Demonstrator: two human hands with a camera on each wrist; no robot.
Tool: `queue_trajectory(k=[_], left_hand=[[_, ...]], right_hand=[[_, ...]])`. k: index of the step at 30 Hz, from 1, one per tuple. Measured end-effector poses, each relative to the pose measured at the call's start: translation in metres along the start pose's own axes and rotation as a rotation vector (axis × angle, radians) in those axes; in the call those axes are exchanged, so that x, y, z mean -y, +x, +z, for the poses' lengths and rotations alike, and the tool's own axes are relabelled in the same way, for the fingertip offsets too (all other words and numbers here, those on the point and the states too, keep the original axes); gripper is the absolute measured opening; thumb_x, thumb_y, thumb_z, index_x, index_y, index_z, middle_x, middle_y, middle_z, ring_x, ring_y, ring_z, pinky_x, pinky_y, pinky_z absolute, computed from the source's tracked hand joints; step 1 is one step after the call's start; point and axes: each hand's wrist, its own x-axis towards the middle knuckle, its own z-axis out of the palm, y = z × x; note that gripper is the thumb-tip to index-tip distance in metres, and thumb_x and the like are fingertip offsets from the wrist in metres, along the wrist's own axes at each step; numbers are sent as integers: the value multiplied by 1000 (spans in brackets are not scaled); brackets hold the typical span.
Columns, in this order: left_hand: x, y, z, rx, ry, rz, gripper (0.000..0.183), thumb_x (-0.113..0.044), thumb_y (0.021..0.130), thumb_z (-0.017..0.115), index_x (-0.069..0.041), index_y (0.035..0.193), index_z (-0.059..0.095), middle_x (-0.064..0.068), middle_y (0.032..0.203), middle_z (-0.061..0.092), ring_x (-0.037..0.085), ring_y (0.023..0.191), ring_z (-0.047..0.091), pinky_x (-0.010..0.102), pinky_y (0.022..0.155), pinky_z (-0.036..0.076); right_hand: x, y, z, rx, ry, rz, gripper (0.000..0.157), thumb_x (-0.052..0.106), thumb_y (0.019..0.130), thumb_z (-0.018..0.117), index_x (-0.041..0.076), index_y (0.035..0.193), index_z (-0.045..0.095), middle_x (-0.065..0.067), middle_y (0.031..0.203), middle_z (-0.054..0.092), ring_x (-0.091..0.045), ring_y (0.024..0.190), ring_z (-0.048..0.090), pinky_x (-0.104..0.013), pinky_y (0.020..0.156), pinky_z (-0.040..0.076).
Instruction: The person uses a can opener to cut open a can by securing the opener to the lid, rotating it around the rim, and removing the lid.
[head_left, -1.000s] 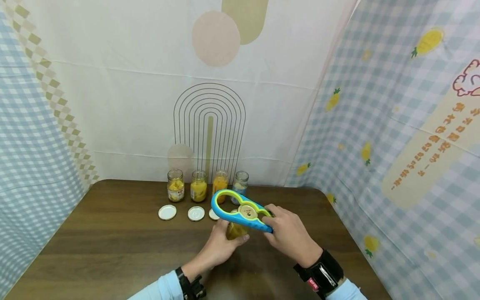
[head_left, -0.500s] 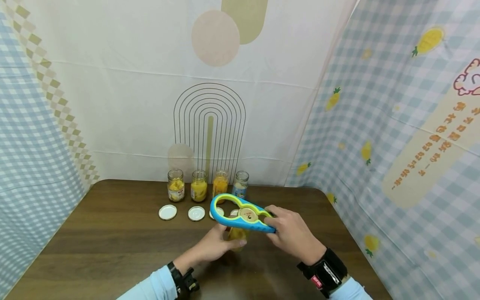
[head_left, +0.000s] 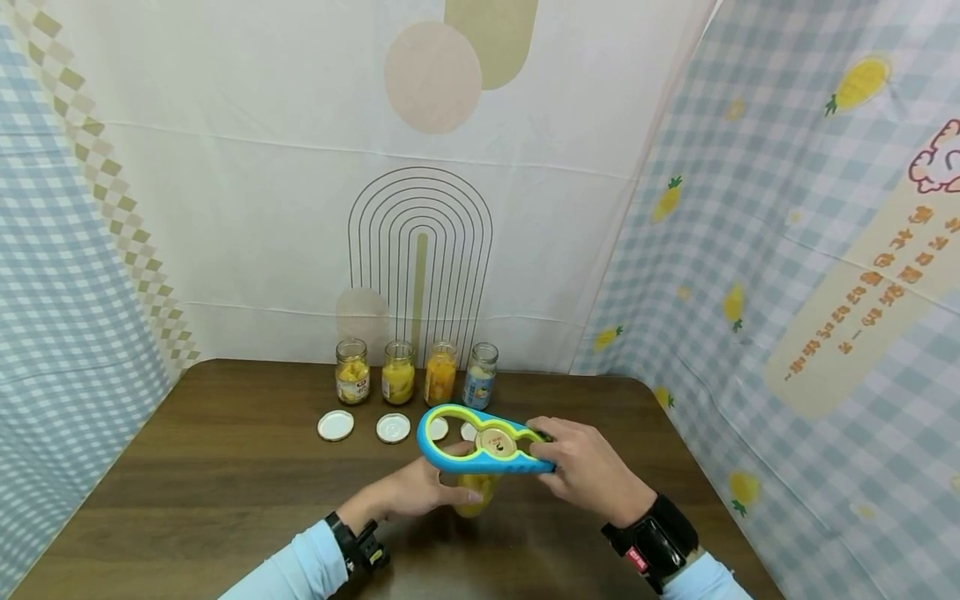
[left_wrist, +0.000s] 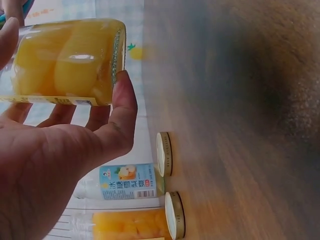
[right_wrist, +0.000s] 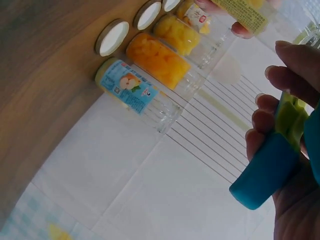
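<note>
My left hand grips a glass jar of yellow fruit, raised off the table. In the left wrist view the same jar lies across the fingers, the little finger at its base. A blue and green jar opener sits around the jar's gold lid. My right hand holds the opener at its right end. In the right wrist view, fingers curl round the opener's blue handle; the lid is out of sight there.
Along the table's back edge stand several uncovered jars, among them a jar of orange fruit and a blue-labelled jar. Several lids, such as a white lid, lie before them on the brown table. Cloth hangs behind.
In the head view the jar and opener have come down, nearer to me, with the opener levelling slightly. The left forearm has swung left; the right hand has shifted slightly downward with the opener.
</note>
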Motion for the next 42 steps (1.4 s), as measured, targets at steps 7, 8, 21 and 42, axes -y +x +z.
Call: queue_trajectory(k=[7, 8, 21, 42], left_hand=[[2, 1, 1, 40, -15, 25, 75, -30, 101, 76, -12, 165, 40, 18, 174, 35, 42, 160, 37, 69, 127, 32], [2, 2, 1, 41, -9, 25, 75, -30, 101, 75, -12, 165, 39, 18, 174, 33, 42, 160, 35, 70, 127, 31], [4, 0, 7, -58, 26, 13, 64, -30, 100, 77, -24, 157, 47, 5, 154, 58, 34, 142, 54, 66, 117, 43], [-2, -16, 21, -362, 107, -53, 66, -39, 94, 84, -26, 150, 52, 6, 135, 67, 41, 137, 60, 68, 108, 50]], right_hand=[[0, -5, 3, 6, 17, 14, 26, 14, 83, 90, 21, 78, 66, -8, 119, 77, -21, 103, 76, -35, 78, 63], [0, -6, 3, 4, 18, 16, 26, 14, 83, 90, 21, 78, 65, -9, 119, 77, -21, 104, 76, -36, 78, 64], [-1, -14, 9, -167, -35, 104, 23, 12, 79, 93, 17, 79, 71, -12, 115, 76, -22, 97, 76, -36, 73, 63], [-11, -50, 25, -265, -83, 359, 40, 6, 78, 90, 20, 67, 54, -8, 108, 75, -10, 80, 62, -30, 65, 57]])
